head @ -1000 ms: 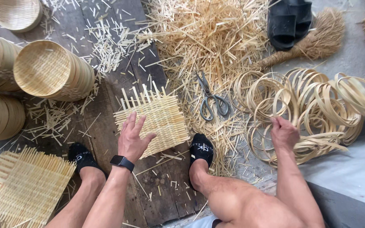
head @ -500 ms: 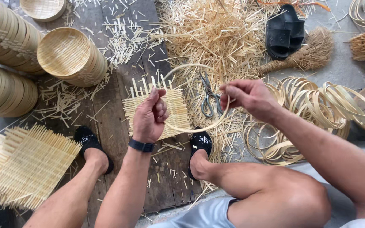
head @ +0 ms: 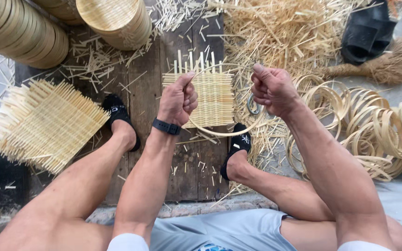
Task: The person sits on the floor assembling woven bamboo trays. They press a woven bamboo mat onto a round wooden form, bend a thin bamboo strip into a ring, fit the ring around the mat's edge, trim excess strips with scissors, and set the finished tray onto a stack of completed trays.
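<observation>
My left hand (head: pixel 178 98) and my right hand (head: pixel 272 88) each pinch one side of a thin bamboo hoop (head: pixel 219 133), holding it level above a small square woven bamboo mat (head: pixel 215 95). The mat lies on a dark wooden board (head: pixel 191 167) between my two feet in black slippers. A black watch sits on my left wrist. Scissors (head: pixel 253 106) lie by the mat, mostly hidden behind my right hand.
A stack of woven mats (head: pixel 43 123) lies at the left. Stacked round bamboo baskets (head: pixel 112 21) and rims (head: pixel 22 32) stand at the upper left. A pile of bamboo hoops (head: pixel 377 128) is at the right, loose splints (head: pixel 284 32) above, black sandals (head: pixel 363 32) and a broom head (head: pixel 387 62) beyond.
My right hand took a hoop from the pile on the right and brought it over the mat. My left hand lifted off the mat and gripped the hoop's other side.
</observation>
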`<state>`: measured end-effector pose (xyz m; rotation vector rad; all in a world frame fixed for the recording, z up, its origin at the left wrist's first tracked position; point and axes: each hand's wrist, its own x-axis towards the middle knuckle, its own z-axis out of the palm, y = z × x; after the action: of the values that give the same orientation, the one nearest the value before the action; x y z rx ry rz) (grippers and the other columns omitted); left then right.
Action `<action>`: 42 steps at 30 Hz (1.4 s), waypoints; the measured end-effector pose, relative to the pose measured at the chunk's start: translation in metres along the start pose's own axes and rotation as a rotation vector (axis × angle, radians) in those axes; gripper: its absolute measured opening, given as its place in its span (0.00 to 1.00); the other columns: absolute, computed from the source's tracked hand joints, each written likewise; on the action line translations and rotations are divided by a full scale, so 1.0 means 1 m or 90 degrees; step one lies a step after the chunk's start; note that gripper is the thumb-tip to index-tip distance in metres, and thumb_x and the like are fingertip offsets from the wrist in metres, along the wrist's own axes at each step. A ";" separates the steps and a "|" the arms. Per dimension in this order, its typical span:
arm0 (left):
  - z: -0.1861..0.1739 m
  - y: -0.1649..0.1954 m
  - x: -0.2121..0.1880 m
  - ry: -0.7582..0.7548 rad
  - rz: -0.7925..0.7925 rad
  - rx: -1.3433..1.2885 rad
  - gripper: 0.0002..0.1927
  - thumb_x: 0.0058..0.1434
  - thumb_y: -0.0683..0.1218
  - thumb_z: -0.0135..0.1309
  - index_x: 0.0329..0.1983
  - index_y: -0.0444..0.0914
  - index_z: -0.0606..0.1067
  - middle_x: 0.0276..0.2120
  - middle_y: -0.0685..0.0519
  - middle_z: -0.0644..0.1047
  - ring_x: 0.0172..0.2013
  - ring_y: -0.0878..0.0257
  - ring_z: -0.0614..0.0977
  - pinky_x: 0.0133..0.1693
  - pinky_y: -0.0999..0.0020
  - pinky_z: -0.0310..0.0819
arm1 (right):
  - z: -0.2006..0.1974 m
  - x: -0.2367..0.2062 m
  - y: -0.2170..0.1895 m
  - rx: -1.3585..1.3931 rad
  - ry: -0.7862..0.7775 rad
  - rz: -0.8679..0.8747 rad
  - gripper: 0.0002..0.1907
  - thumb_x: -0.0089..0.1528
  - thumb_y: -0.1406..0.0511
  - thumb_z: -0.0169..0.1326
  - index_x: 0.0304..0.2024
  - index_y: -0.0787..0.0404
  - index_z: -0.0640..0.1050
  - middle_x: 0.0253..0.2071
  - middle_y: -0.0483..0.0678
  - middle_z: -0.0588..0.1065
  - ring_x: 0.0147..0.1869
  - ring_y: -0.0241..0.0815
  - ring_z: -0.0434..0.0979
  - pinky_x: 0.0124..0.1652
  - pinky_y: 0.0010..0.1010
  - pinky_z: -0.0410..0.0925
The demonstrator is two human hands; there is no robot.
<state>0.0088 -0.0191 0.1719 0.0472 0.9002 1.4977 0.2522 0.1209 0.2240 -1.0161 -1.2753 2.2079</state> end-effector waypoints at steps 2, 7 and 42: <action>-0.004 -0.001 -0.001 -0.002 0.005 -0.005 0.21 0.68 0.50 0.57 0.20 0.43 0.66 0.13 0.62 0.63 0.12 0.72 0.61 0.15 0.74 0.52 | 0.001 0.004 0.003 -0.015 0.015 0.027 0.23 0.72 0.56 0.54 0.24 0.58 0.72 0.15 0.38 0.62 0.15 0.28 0.56 0.15 0.22 0.53; -0.008 0.007 -0.002 0.030 -0.013 0.035 0.15 0.68 0.49 0.54 0.24 0.40 0.73 0.16 0.58 0.69 0.14 0.71 0.64 0.17 0.74 0.56 | 0.013 0.009 0.011 -0.032 0.049 0.044 0.18 0.69 0.56 0.54 0.28 0.59 0.78 0.17 0.39 0.64 0.18 0.30 0.60 0.19 0.22 0.57; -0.103 -0.053 0.055 0.350 0.256 0.268 0.12 0.55 0.43 0.60 0.43 0.38 0.81 0.26 0.59 0.80 0.23 0.73 0.76 0.24 0.76 0.71 | -0.002 0.069 0.132 -0.272 0.323 -0.015 0.11 0.58 0.70 0.63 0.44 0.65 0.81 0.33 0.45 0.81 0.33 0.32 0.81 0.31 0.25 0.76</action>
<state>-0.0119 -0.0301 0.0459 0.1348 1.7228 1.6952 0.2105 0.0991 0.0826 -1.5815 -1.5135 1.5315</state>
